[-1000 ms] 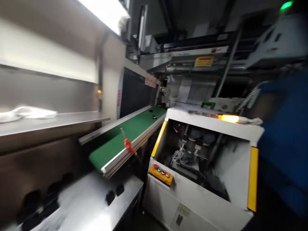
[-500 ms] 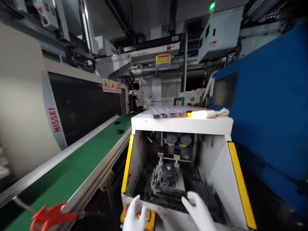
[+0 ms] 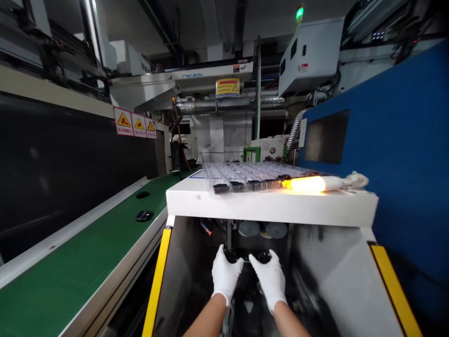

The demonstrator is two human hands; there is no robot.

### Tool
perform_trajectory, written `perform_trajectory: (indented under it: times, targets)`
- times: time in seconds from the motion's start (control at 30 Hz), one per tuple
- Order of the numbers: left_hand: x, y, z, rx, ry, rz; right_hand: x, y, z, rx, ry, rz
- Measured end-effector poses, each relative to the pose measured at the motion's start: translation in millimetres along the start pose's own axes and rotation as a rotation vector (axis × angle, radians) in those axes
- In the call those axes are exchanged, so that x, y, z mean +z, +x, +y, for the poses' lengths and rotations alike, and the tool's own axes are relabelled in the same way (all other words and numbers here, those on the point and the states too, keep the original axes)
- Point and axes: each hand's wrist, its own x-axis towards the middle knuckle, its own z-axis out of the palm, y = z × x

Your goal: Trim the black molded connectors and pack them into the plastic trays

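Head view. The left hand [image 3: 226, 276] and the right hand [image 3: 269, 280], both in white gloves, reach side by side into the opening of a white machine cabinet [image 3: 270, 208], close together but not touching. Both hands are nearly closed, with fingers curled forward. The left hand appears to grip a small black part [image 3: 230, 255], and the right hand a second black part [image 3: 263, 256]. The gloves hide most of both parts, so their full shape cannot be made out.

Handling, as judged from their look: the parts are probably light, stiff moulded plastic. Take hold by the sides with the fingertips, as a smooth surface may slip in gloves.

Similar black parts [image 3: 220, 188] sit along the front row of a clear plastic tray [image 3: 242, 171] on the cabinet top. The tray is thin formed sheet divided into rows of cells. A glowing tube lamp [image 3: 308, 184] lies just beside it on the same surface. To the left, a green conveyor belt [image 3: 84, 243] carries a black part [image 3: 143, 216] on its matt surface. Yellow strips [image 3: 156, 281] edge the opening. A blue machine housing [image 3: 386, 140] stands on the right.
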Motion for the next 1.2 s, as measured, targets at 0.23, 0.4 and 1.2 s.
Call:
perform_trajectory:
  times: [0.23,0.4,1.2]
  targets:
    - [36.3,14.4,-8.8,0.022,-0.043,0.222,12.9,5.7,4.9,-0.180,-0.001,0.115]
    - [35.6,17.9,-8.6,0.094,-0.018,0.242,14.9,8.6,6.0,-0.167,0.026,0.161]
    - [34.3,15.9,8.5,0.052,-0.063,0.275,2.0,8.4,4.4,-0.147,0.053,0.129]
